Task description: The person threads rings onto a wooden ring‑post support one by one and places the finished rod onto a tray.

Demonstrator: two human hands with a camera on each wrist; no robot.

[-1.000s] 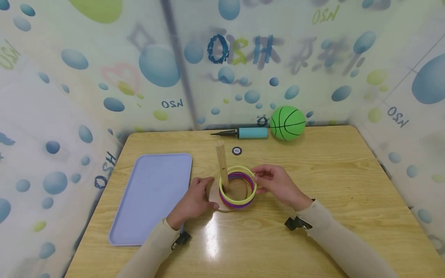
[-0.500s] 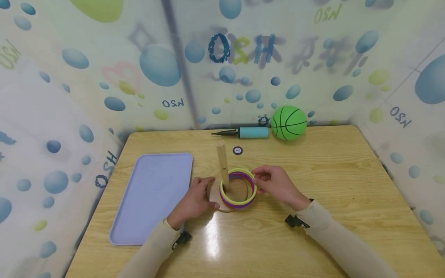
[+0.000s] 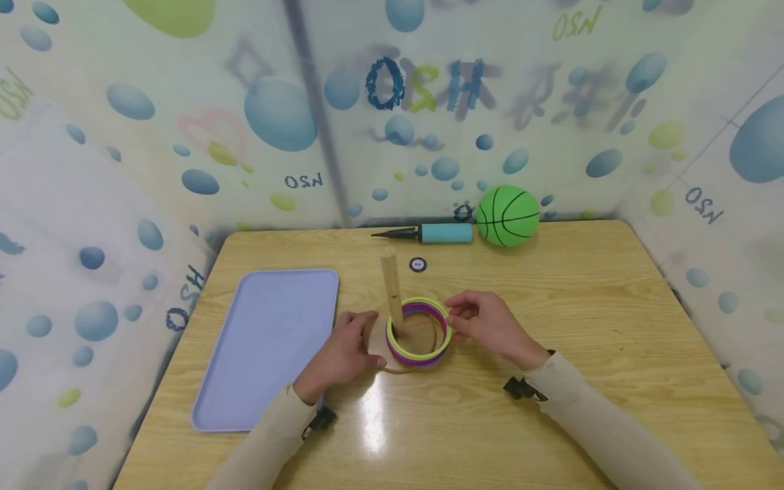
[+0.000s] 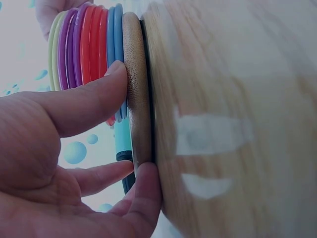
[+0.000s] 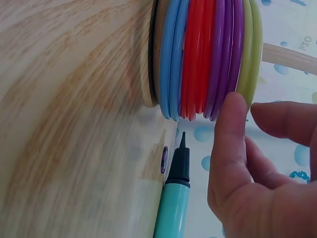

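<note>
A wooden post (image 3: pixel 390 289) stands on a round wooden base (image 3: pixel 376 340) in the middle of the table. Coloured rings lie stacked around the post: blue rings (image 4: pixel 118 44) lowest, then red rings (image 5: pixel 198 54), purple rings (image 5: pixel 225 54) and yellow rings (image 5: pixel 251 39) on top. With thumb and fingers at its edge, my left hand (image 3: pixel 344 350) holds the base from the left. My right hand (image 3: pixel 493 327) is at the right side of the stack, thumb and a finger pinching the top yellow ring at its rim.
A lavender tray (image 3: pixel 269 347) lies at the left. Behind the post are a small dark disc (image 3: pixel 418 265), a turquoise hand pump (image 3: pixel 447 233) and a green ball (image 3: pixel 508 216) near the back edge. Patterned curtains (image 3: pixel 392 170) surround the table.
The top yellow ring has come down slightly onto the stack with my right hand at its rim. My left hand stays at the base.
</note>
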